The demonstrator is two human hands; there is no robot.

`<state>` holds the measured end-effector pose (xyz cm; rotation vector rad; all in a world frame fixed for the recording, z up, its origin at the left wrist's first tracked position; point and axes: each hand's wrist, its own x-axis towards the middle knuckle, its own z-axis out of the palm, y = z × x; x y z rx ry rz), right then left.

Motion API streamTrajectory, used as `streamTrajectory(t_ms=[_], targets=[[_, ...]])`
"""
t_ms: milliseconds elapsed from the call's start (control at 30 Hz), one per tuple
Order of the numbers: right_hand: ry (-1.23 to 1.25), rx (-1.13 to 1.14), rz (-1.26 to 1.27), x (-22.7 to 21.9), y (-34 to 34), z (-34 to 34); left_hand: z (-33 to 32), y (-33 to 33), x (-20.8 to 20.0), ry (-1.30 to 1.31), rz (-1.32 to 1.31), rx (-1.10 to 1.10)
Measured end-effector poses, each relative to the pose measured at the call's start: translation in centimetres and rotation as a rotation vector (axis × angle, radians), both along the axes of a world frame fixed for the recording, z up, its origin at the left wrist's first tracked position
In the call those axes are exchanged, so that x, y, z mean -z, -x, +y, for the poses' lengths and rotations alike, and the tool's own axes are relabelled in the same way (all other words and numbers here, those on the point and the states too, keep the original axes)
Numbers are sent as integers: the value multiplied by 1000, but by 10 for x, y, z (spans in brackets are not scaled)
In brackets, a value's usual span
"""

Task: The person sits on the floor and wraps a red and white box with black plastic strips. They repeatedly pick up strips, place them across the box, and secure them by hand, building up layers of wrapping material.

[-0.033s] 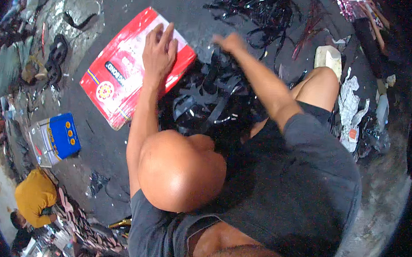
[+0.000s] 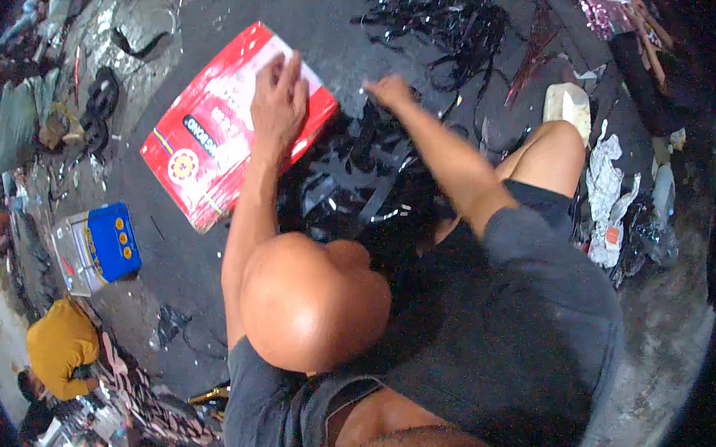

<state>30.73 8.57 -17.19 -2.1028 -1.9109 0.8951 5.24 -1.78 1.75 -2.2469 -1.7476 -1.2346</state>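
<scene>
1. Red-and-white rectangular container (image 2: 202, 134), one, with a round yellow flower emblem near its lower-left end (tin or carton, the material is hard to tell). It lies tilted on the dark floor (image 2: 180, 273) and is the landmark for all entries below.
2. Left hand (image 2: 279, 102), bare: rests back upward on the upper-right part of the container, fingers extended and slightly apart, pressed to the printed face (the thumb is not clear).
3. Right hand (image 2: 390, 91), bare: just beyond the container's right corner, apart from it. One digit points toward the container and the rest look curled in (blur covers them, so whether anything is pinched cannot be told).
4. Heap of glossy black strips (image 2: 351, 198): directly right of the container, below the right hand, loosely tangled.
5. Bundle of thin black strips (image 2: 438, 26): above and to the right of the container, spread in a loose sheaf.
6. Off-white block (image 2: 568, 109): well to the right of the container, beside a bare knee (image 2: 564, 145).
7. Crumpled white sheet (image 2: 603, 187): farther right of the container (paper or foil, unclear).
8. Blue-and-silver rectangular tin (image 2: 112, 241): below and left of the container, with yellow round marks.
9. Dark coiled strap (image 2: 99, 106): left of the container.
10. Co-worker in a mustard-yellow top (image 2: 60, 345): far below and left of the container, bent over (near a pile of pinkish pieces (image 2: 142, 395)).
</scene>
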Motion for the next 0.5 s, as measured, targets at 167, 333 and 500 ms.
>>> streamTrajectory(t_ms=[167,333,500], targets=[[-185,-169,479,-18,77,-93,-42,-37,-29,179,-140,243],[334,-357,855,-175,37,-113,-80,-26,-26,612,-222,355],[-92,-249,101,-149,-9,-108,-76,-51,-20,450,-337,214]])
